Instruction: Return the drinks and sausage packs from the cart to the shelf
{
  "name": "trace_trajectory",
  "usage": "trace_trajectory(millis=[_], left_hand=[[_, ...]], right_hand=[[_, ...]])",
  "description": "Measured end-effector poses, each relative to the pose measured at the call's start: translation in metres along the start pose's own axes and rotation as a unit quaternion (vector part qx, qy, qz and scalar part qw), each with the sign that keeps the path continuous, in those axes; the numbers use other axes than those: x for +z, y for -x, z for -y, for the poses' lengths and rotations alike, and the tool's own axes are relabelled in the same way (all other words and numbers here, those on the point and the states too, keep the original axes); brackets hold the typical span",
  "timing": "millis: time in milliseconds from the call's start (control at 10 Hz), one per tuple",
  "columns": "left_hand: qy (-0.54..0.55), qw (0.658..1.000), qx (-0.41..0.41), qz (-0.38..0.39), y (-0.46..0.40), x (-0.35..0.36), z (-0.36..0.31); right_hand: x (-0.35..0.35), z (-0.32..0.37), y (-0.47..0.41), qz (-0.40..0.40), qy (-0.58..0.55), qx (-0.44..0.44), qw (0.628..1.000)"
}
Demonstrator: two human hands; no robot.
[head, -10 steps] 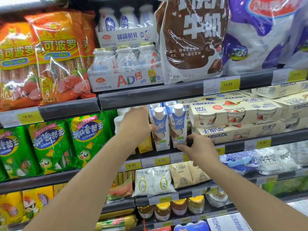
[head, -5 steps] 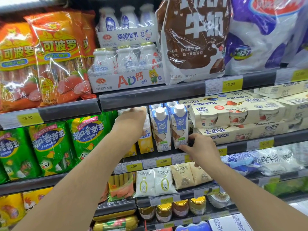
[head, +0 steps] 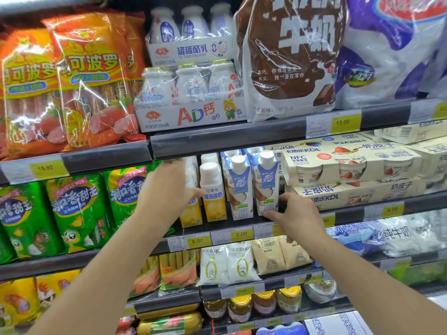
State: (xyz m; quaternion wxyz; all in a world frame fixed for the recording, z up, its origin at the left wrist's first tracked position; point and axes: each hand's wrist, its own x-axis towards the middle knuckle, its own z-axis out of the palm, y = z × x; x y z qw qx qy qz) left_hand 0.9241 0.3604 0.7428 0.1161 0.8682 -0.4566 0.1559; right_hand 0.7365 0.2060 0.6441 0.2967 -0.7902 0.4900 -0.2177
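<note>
Head view: on the shelf (head: 242,226) we count two yellow cartons (head: 214,201) and two blue cartons (head: 239,189). Left hand (head: 167,192) clasps the hidden yellow one; right hand (head: 297,213) fingers touch a blue base.

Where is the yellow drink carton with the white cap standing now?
In the head view, the yellow drink carton stands on the middle shelf, between the left hand and the blue-and-white cartons.

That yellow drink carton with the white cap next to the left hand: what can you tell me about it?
The yellow drink carton stands upright on the middle shelf, above a 6.00 price tag. It looks like coated paper, white on top and yellow below, with blue lettering and a fat white cap. The left hand touches its left side; blue-and-white cartons stand to its right.
</note>
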Motion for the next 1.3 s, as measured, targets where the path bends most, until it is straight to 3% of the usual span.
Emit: trace_trajectory(millis=[100,300,500,900,1100,1300], left_hand=[[0.09,0.994,-0.034,-0.043,0.015,0.011,0.018],[0.243,0.961,-0.132,0.008,0.012,0.047,0.028],[0.294,0.945,-0.143,0.032,0.005,0.056,0.031],[0.298,0.946,-0.119,0.051,0.024,0.06,0.042],[0.283,0.952,-0.049,0.1,0.037,0.058,0.06],[0.194,0.966,0.015,0.169,0.048,0.038,0.073]], right_hand=[[0.002,-0.001,0.0,-0.005,-0.003,-0.004,1.0],[0.002,-0.001,0.0,-0.006,0.011,-0.006,1.0],[0.003,0.0,0.0,-0.009,0.024,-0.012,1.0],[0.005,0.001,0.003,-0.023,0.022,-0.003,0.999],[0.007,0.008,0.015,-0.06,0.05,0.007,0.997],[-0.003,0.015,0.045,-0.058,0.12,-0.038,0.99]])
